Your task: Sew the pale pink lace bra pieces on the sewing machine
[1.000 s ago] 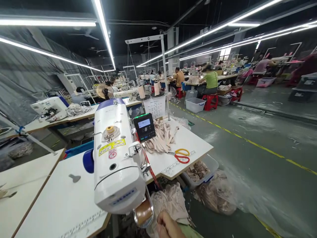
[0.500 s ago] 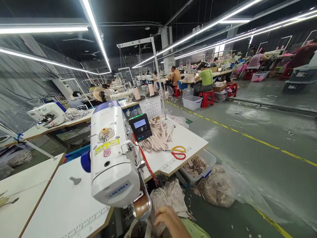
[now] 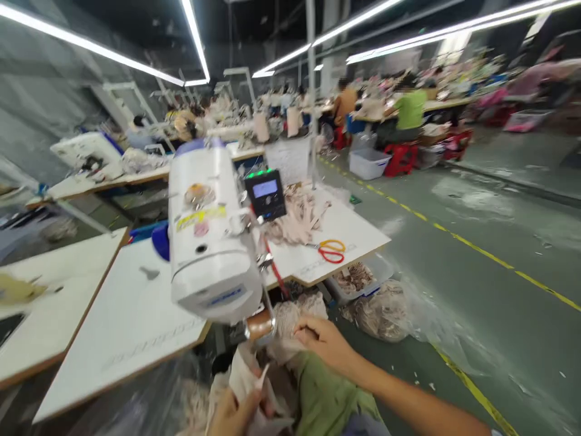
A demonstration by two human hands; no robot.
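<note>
Grey-green floor (image 3: 476, 315) (yellow line (image 3: 490, 254) across), bright strip lights (image 3: 91, 45), dark ceiling (image 3: 254, 36), red stool (image 3: 400, 158)

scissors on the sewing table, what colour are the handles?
One handle loop of the scissors is yellow-orange, the other red; best seen in the head view.

My white tabletop (image 3: 351, 227) carries the sewing machine (image 3: 209, 242), heaped pale strips (image 3: 297, 221), scissors (image 3: 324, 247) just beside them.

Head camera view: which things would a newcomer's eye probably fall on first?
Probably the large white sewing machine, left of centre, with a lit screen beside it. Below, the left hand holds pale fabric, the right hand close by. Red-and-yellow scissors stand out on the white tabletop.
</note>
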